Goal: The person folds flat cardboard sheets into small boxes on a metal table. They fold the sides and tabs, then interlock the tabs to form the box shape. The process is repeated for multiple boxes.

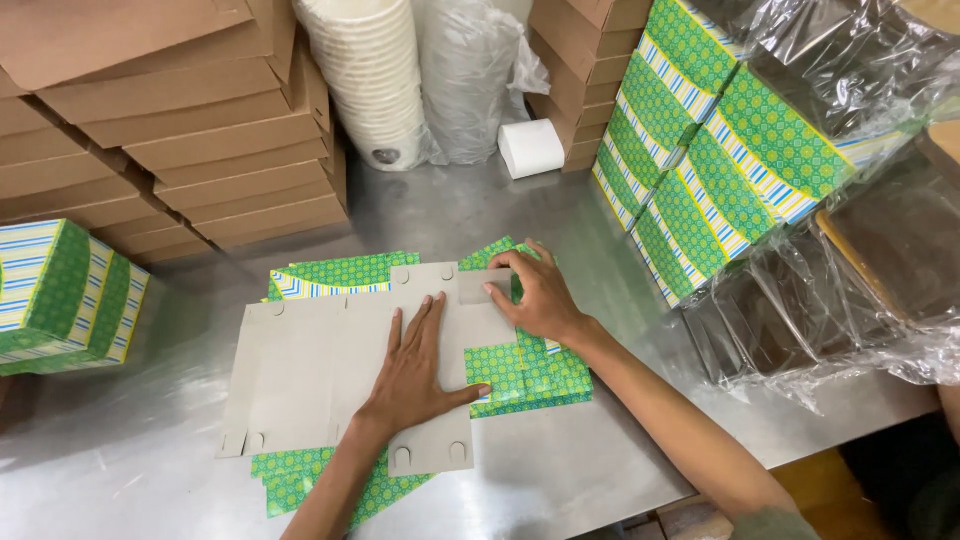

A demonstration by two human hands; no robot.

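Note:
A flat, unfolded cardboard box blank [310, 370] lies grey side up on the steel table [560, 470], on top of more green patterned blanks [520, 375]. My left hand [418, 365] presses flat on the blank's middle, fingers spread. My right hand [540, 295] pinches a small side flap [480, 287] at the blank's upper right edge and folds it inward.
Stacks of brown cardboard boxes [190, 130] stand at the back left, with nested white cups [375, 80] and a white roll [532, 148] behind. Assembled green patterned boxes sit at the left [60, 295] and right [710, 150]. Plastic-wrapped bundles [860, 260] fill the right.

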